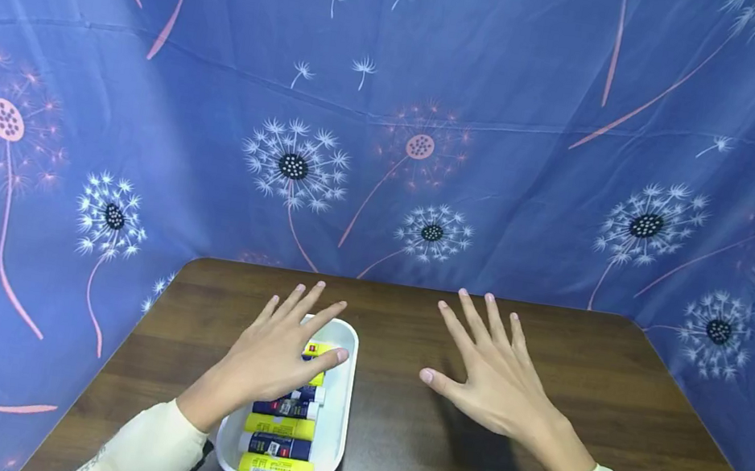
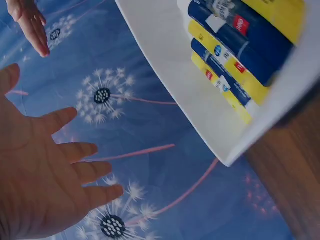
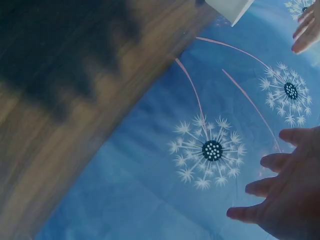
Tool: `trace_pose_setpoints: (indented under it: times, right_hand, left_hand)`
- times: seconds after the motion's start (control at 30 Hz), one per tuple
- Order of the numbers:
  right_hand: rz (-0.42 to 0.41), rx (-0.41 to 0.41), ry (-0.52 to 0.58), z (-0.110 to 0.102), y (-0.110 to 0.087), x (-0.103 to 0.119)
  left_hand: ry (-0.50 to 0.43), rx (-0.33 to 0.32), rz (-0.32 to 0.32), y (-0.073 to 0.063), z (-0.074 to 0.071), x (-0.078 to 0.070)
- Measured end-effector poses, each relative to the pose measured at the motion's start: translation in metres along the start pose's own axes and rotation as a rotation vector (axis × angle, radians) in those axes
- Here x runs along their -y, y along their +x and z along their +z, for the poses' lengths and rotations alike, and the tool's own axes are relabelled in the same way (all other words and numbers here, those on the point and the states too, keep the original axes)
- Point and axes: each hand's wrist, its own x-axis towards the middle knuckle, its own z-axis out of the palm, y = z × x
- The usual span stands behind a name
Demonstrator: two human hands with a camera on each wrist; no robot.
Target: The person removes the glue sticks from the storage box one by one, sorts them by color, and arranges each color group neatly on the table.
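My left hand (image 1: 283,352) hovers over the far-left part of a white tray (image 1: 339,425), fingers spread and holding nothing. In the tray lies a column of glue sticks in yellow (image 1: 275,467) and navy blue (image 1: 287,447), side by side; the hand hides part of the farther ones. The left wrist view shows that palm (image 2: 40,175) apart from the tray wall (image 2: 160,65). To the right, my right hand (image 1: 499,376) is held above the bare wood with its fingers fanned out and nothing in them. Its shadow falls on the table below.
The brown wooden table (image 1: 611,433) carries the tray left of centre. Behind it and along both sides hangs a blue cloth (image 1: 542,65) printed with dandelions, meeting the table's far edge.
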Motion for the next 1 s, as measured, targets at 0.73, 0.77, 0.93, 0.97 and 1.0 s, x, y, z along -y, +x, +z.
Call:
trace_pose_setpoints:
  times: [0.73,0.77,0.93,0.97,1.0]
  right_hand:
    - [-0.037,0.031,0.257,0.024,0.019,0.016]
    - [-0.042,0.033,0.268,0.025,0.021,0.018]
    - [-0.064,0.044,0.317,0.032,0.029,0.028]
    - [-0.069,0.048,0.327,0.034,0.03,0.03]
    - [-0.072,0.051,0.336,0.035,0.031,0.032]
  left_hand:
    - [-0.372,0.091,-0.289,-0.056,0.019,0.082]
    - [-0.421,0.1,-0.306,-0.057,0.022,0.084]
    - [-0.69,0.125,-0.385,-0.06,0.035,0.089]
    - [-0.73,0.123,-0.399,-0.061,0.036,0.089]
    - [-0.767,0.123,-0.41,-0.061,0.038,0.089]
